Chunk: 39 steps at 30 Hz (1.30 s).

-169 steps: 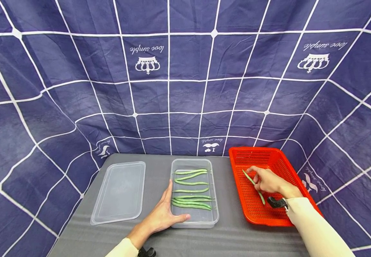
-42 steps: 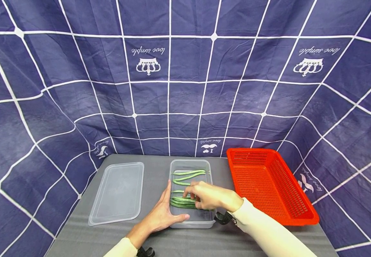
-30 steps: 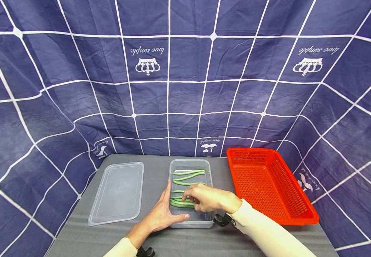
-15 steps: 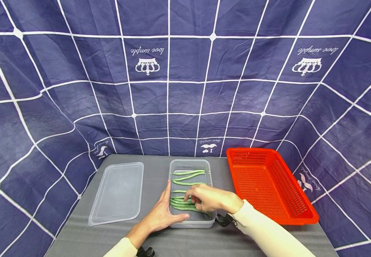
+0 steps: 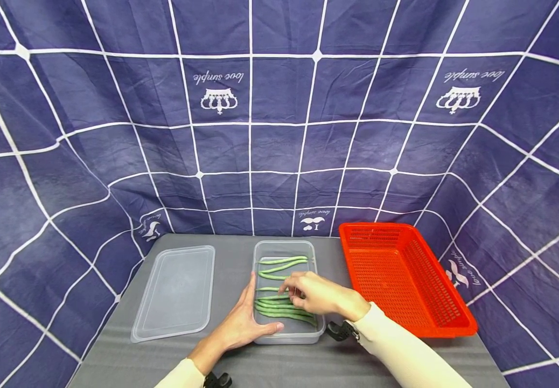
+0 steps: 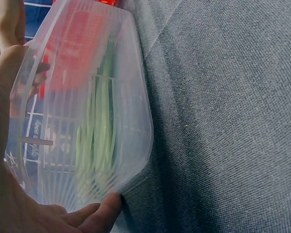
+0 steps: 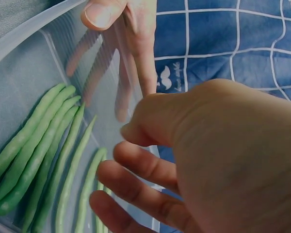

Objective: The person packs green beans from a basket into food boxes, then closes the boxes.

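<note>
Beans (image 5: pixel 281 307) lie in the clear box (image 5: pixel 314 335) by our table's front edge. Our flat left hand (image 5: pixel 243 323) braces it; our right hand (image 5: pixel 315 293) hovers loosely curled, holding nothing. Snagging one could flick it out.

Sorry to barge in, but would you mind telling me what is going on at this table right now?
A person is laying green beans in a clear plastic container on the grey table. The left hand rests flat against the container's near left side, steadying it. The right hand hovers over the beans inside with loosely curled fingers, holding nothing as far as the views show. The container's lid lies to the left, and a red basket on the right holds no beans.
</note>
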Available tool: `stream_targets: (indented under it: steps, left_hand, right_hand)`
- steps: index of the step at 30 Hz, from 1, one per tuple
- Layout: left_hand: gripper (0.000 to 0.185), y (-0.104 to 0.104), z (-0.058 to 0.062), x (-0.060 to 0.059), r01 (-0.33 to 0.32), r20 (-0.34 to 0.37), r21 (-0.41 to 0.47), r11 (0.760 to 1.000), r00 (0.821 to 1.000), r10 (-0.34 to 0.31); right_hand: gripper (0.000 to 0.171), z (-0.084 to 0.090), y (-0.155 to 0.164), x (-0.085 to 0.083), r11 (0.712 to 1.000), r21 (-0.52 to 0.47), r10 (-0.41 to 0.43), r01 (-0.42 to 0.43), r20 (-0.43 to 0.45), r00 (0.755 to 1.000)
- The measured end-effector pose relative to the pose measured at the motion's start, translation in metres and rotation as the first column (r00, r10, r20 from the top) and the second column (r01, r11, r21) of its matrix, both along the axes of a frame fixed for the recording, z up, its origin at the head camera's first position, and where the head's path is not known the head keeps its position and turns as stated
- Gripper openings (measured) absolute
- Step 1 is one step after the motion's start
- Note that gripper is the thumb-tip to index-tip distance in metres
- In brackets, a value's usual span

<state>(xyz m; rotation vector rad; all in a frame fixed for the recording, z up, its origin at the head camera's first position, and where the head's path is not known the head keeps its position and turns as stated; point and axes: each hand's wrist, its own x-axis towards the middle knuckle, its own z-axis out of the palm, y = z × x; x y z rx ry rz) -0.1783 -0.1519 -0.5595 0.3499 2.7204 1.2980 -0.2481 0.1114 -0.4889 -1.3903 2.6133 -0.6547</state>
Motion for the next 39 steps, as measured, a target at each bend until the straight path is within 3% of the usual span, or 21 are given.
stream_targets:
  steps: [8,19,27,33,39]
  left_hand:
    - [0.158,-0.002,-0.003,-0.003,0.003,-0.016,-0.018,1.000,1.000,-0.003]
    - [0.139,-0.018,0.006,-0.006,-0.037,-0.042,-0.018,0.999,0.998,0.036]
    - [0.115,-0.043,0.016,-0.009,-0.104,-0.026,-0.037,0.994,0.994,0.103]
    - [0.103,-0.067,0.022,-0.017,-0.154,-0.063,-0.061,0.986,0.987,0.150]
    - [0.100,-0.092,0.029,-0.022,-0.205,-0.083,-0.108,0.973,0.977,0.197]
  right_hand:
    - [0.034,-0.003,-0.002,-0.003,0.997,-0.044,-0.061,0.058,-0.065,0.996]
    - [0.037,0.000,-0.019,-0.004,0.983,-0.146,-0.112,0.107,-0.025,0.993]
    - [0.037,0.000,-0.037,-0.007,0.975,-0.187,-0.132,0.125,-0.027,0.991]
    - [0.041,-0.002,-0.057,-0.012,0.973,-0.187,-0.146,0.135,-0.046,0.988]
    - [0.047,-0.001,-0.079,-0.014,0.973,-0.169,-0.153,0.155,0.023,0.988]
